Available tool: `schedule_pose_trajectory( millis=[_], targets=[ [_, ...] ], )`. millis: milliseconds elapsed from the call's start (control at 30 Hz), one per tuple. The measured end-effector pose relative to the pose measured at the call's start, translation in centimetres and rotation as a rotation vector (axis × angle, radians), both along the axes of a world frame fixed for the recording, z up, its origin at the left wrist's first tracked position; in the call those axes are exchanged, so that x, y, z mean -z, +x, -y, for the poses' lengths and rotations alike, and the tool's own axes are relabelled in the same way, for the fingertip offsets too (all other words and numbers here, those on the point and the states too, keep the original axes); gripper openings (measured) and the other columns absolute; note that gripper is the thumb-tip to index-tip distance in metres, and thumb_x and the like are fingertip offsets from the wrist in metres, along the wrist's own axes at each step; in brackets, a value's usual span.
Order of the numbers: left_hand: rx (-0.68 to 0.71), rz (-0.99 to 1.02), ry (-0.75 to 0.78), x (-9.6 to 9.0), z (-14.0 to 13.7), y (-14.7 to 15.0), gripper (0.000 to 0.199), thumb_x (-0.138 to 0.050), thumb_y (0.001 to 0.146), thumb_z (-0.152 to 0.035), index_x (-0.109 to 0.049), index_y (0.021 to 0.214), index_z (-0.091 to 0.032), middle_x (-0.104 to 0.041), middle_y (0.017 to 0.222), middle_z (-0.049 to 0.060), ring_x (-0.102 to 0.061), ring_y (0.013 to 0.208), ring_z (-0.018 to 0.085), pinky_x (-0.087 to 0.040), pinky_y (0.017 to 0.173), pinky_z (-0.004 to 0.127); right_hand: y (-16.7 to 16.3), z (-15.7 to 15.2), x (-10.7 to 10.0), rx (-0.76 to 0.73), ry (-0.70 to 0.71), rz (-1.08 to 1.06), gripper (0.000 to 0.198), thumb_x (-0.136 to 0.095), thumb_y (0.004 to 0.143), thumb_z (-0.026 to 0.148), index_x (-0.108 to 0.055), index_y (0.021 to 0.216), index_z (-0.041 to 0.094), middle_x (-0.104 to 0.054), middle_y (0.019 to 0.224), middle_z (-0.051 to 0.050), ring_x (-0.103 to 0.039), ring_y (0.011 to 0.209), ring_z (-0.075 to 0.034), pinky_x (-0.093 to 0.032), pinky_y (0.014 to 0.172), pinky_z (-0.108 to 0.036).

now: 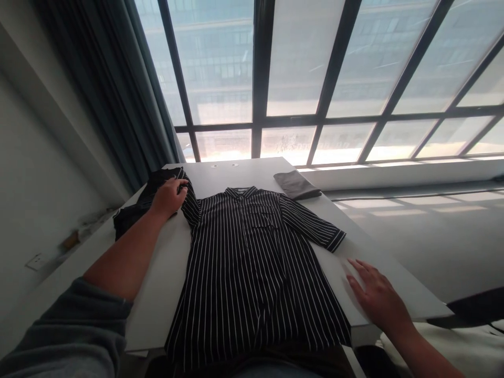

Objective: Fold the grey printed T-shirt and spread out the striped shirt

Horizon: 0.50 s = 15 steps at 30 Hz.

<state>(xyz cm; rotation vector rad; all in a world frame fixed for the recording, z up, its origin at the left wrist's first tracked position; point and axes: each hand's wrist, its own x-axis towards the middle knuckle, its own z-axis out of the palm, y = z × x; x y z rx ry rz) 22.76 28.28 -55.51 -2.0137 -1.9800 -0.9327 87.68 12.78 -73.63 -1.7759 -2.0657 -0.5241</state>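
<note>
A black short-sleeved shirt with thin white stripes lies spread on the white table, collar at the far side. Its front is buttoned-looking, with a chest pocket, and its hem reaches the near edge. My left hand rests on the shirt's left-side sleeve by the cuff, fingers and thumb apart. Beyond the other sleeve's cuff, my right hand hovers over the table's right side, fingers stretched out and holding nothing.
Dark folded cloth lies in a heap at the table's left edge. A grey folded cloth sits at the far right of the white table. Behind are a large window and a dark curtain.
</note>
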Motion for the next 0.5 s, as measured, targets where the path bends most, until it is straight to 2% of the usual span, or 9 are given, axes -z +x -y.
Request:
schedule_pose_trajectory(
  millis=[100,200,367,500],
  targets=[
    [0.066,-0.067,-0.086,0.2,-1.3,3.1,0.044,-0.049,0.097,-0.033,-0.070,0.133,-0.016,-0.065,0.135,0.012,-0.062,0.126,0.026,-0.047,0.115,0.036,-0.2,0.1,-0.1,0.006,0.000,-0.010,0.062,-0.031,0.104,0.055,-0.064,0.140,0.017,-0.060,0.142,-0.014,-0.060,0.128,-0.027,-0.053,0.107,-0.046],
    [0.091,-0.101,-0.203,1.3,-2.2,6.5,0.046,-0.048,0.099,-0.036,-0.067,0.136,-0.017,-0.064,0.138,0.012,-0.064,0.122,0.026,-0.050,0.112,0.036,-0.3,0.1,-0.2,0.011,-0.002,-0.023,0.061,-0.032,0.103,0.054,-0.064,0.139,0.017,-0.060,0.141,-0.015,-0.061,0.127,-0.027,-0.053,0.107,-0.047],
    [0.122,-0.193,-0.442,4.8,-2.6,12.6,0.052,-0.043,0.101,-0.042,-0.060,0.144,-0.018,-0.054,0.151,0.015,-0.063,0.127,0.029,-0.051,0.110,0.039,-0.5,0.2,-0.6,0.021,-0.024,-0.038,0.062,-0.032,0.103,0.055,-0.066,0.138,0.017,-0.061,0.140,-0.014,-0.062,0.123,-0.027,-0.055,0.105,-0.046],
    [0.166,-0.251,-0.620,7.9,-2.5,16.2,0.063,-0.043,0.100,-0.049,-0.052,0.153,-0.017,-0.045,0.159,0.020,-0.062,0.132,0.033,-0.052,0.108,0.043,-0.6,0.3,-0.8,0.031,-0.043,-0.045,0.060,-0.034,0.103,0.054,-0.067,0.137,0.017,-0.060,0.141,-0.014,-0.062,0.123,-0.027,-0.055,0.104,-0.045]
  ],
)
